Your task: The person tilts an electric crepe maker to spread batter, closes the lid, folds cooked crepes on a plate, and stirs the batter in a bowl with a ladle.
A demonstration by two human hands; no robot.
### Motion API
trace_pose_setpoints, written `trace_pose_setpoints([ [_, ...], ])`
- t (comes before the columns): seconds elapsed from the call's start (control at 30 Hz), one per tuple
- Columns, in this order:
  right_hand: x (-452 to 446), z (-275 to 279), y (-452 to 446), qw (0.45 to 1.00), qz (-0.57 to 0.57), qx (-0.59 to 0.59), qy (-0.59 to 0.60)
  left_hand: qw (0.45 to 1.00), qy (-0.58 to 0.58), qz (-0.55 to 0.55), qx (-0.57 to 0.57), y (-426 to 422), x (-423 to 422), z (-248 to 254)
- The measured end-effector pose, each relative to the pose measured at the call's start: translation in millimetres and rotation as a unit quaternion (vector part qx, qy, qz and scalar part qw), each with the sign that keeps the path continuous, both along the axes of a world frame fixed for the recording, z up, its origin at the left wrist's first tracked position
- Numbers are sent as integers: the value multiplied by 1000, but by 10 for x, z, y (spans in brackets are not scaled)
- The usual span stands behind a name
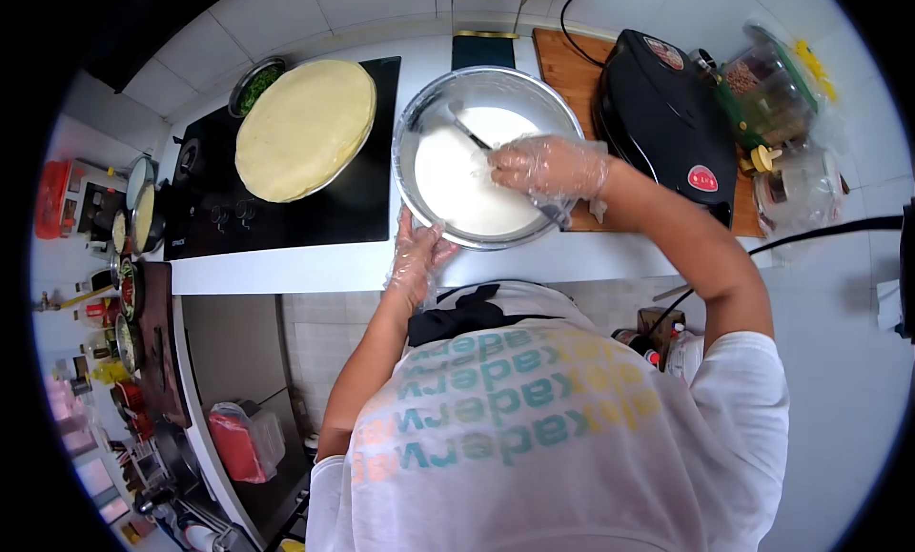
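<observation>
A large metal bowl (408,142) of white batter (477,194) stands at the counter's front. My left hand (416,258), in a clear plastic glove, holds the bowl's near left side. Over the batter is my right hand (545,167), also gloved, with its fingers curled. A long metal utensil (469,130) runs slantwise across the bowl under that hand, and the fingers appear closed on it. Its exact kind is hidden by the hand and batter. Left of the bowl lies a stack of round, pale yellow pancakes (305,128).
The pancakes rest over a black cooktop (286,223). Behind them is a bowl of chopped greens (255,85). At the right, a black electric griddle (658,123) with its lid down stands on a wooden board (562,66). Jars (767,90) stand beyond it.
</observation>
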State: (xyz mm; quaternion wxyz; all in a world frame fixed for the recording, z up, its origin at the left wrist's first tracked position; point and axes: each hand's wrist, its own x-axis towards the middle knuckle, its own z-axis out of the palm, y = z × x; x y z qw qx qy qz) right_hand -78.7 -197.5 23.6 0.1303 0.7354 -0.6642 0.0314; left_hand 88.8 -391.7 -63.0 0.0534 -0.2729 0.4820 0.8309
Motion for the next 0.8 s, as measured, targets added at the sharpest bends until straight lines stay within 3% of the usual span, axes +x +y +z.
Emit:
trace_pose_setpoints([
  [0.1,-141,144,122,997,-21,36,59,1000,-3,-1,-6,21,-2,29],
  [0.27,-93,340,428,991,-118,49,-33,1000,0,3,-11,0,12,-31],
  [0.37,-23,328,655,991,-132,-11,-16,1000,2,3,-9,9,11,-12],
  [0.6,602,202,924,948,-296,-89,-83,999,-4,-8,-39,26,-1,3],
  [0.7,945,156,964,909,-390,-43,-142,999,-3,-12,-40,37,14,15],
  [0.8,1228,37,947,909,-365,-129,-154,999,15,-24,-41,21,20,3],
])
